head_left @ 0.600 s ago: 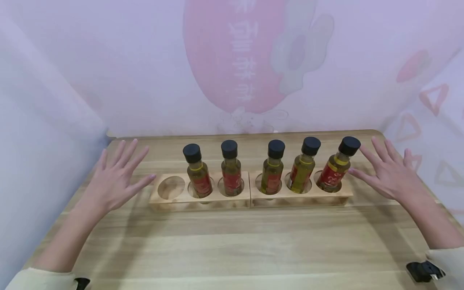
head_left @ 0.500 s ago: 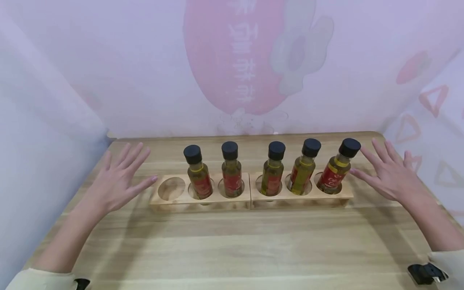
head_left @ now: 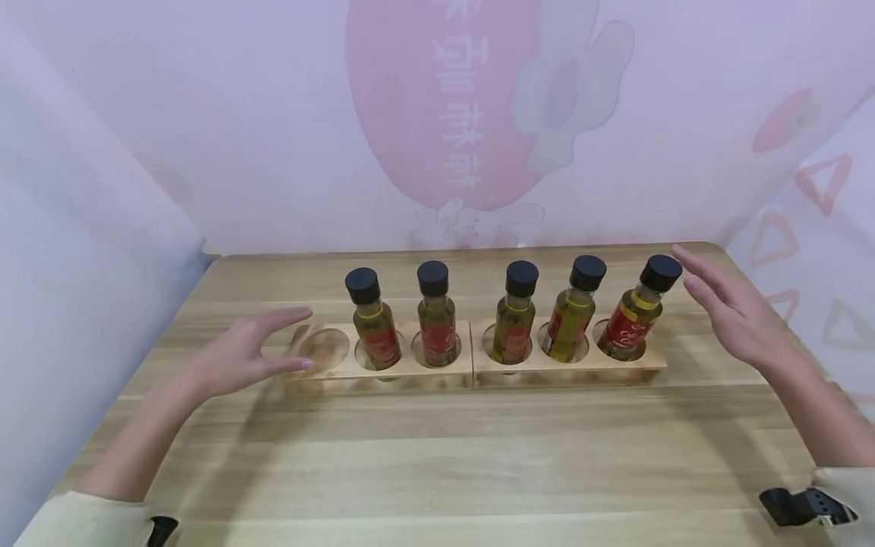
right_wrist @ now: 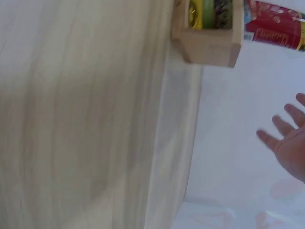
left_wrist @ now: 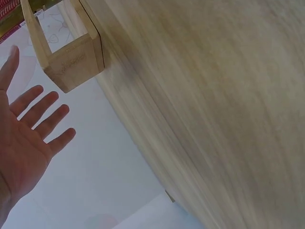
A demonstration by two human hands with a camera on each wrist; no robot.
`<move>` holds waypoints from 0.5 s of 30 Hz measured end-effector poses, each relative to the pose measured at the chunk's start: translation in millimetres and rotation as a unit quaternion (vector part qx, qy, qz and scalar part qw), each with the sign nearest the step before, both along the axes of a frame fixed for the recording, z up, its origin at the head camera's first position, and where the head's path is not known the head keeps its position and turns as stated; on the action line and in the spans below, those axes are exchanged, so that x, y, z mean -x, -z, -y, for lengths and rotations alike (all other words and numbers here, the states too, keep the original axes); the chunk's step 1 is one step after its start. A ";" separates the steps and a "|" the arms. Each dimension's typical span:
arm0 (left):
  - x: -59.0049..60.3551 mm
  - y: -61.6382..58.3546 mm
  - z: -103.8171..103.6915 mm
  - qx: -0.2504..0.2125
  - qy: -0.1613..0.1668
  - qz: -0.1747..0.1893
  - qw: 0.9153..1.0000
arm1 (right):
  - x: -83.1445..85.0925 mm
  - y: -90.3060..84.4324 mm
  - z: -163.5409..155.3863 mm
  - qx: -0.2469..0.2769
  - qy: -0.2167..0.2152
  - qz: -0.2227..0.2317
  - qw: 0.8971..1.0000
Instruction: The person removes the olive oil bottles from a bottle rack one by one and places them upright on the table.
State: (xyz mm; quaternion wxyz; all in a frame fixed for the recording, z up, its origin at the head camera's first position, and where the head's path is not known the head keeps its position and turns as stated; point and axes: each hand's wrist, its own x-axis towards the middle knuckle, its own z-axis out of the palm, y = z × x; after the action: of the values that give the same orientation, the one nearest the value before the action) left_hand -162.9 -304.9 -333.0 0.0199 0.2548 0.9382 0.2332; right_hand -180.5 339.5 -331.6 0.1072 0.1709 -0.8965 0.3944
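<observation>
Two wooden racks stand end to end in the head view. The left rack [head_left: 444, 380] holds two bottles of yellow-green oil [head_left: 380, 346] with black caps and red labels, in its middle and right holes; its leftmost hole [head_left: 324, 348] shows bare. Three similar bottles stand in the right rack [head_left: 567, 371]. Beside the left rack's end hovers my left hand [head_left: 232, 355], thumb and fingers spread apart, holding nothing. My right hand [head_left: 745, 315] is raised by the rightmost bottle [head_left: 627, 327], fingers extended and nothing in it. In the left wrist view the rack's end [left_wrist: 76, 64] lies beyond my fingertips.
Both racks rest on a wooden table [head_left: 478, 463]. A pale printed cloth wall [head_left: 273, 152] rises behind the table, with side walls at left and right. Black straps [head_left: 796, 507] show at my sleeves.
Both hands, spread palm-down before, have turned so that thumbs and fingers face inward. The left has closed in over the left rack's end. The bottles and racks have not moved.
</observation>
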 end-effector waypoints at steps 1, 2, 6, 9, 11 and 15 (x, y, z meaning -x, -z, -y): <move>0.5 1.3 0.4 -0.004 0.005 0.004 1.000 | -0.2 -1.6 3.6 0.028 -0.018 -0.008 0.999; 0.9 2.4 0.9 -0.005 0.009 0.005 1.000 | -0.4 -3.1 7.0 0.060 -0.039 -0.015 0.997; 2.6 5.8 3.2 -0.003 0.027 -0.004 1.000 | -1.4 -9.0 17.8 0.209 -0.158 -0.014 0.965; 3.5 7.5 4.3 -0.001 0.033 -0.012 0.999 | -3.0 -12.1 24.4 0.279 -0.217 -0.005 0.935; 3.8 8.4 4.5 -0.001 0.032 -0.012 0.999 | -3.8 -14.1 28.6 0.302 -0.241 -0.005 0.922; 4.2 10.7 4.9 -0.004 0.030 -0.002 1.000 | -4.9 -17.4 34.3 0.333 -0.270 0.013 0.903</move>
State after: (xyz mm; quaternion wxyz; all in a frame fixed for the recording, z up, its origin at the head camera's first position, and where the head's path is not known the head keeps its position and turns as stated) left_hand -167.1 -309.8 -343.8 0.0244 0.2828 0.9295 0.2355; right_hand -175.6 305.2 -314.2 0.0353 0.3557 -0.6340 0.6858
